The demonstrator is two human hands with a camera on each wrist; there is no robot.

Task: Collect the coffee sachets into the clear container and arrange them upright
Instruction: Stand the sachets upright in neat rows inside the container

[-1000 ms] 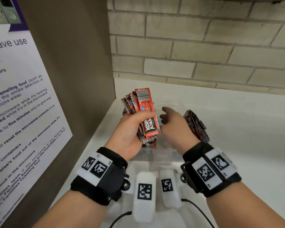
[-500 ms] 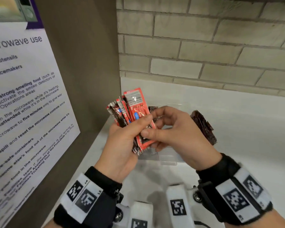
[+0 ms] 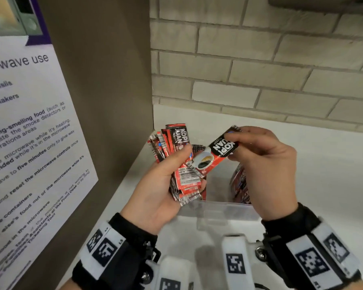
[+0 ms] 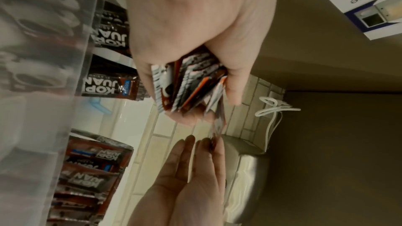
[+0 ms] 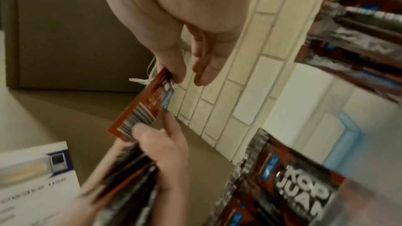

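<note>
Now my right hand (image 3: 264,164) has pinched one sachet (image 3: 216,152) loose from the bundle (image 3: 182,164) my left hand (image 3: 161,191) clamps, ready for standing in the container (image 3: 218,212).

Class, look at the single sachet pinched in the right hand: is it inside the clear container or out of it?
Out. The right hand pinches the single sachet tilted in the air above the clear container.
</note>
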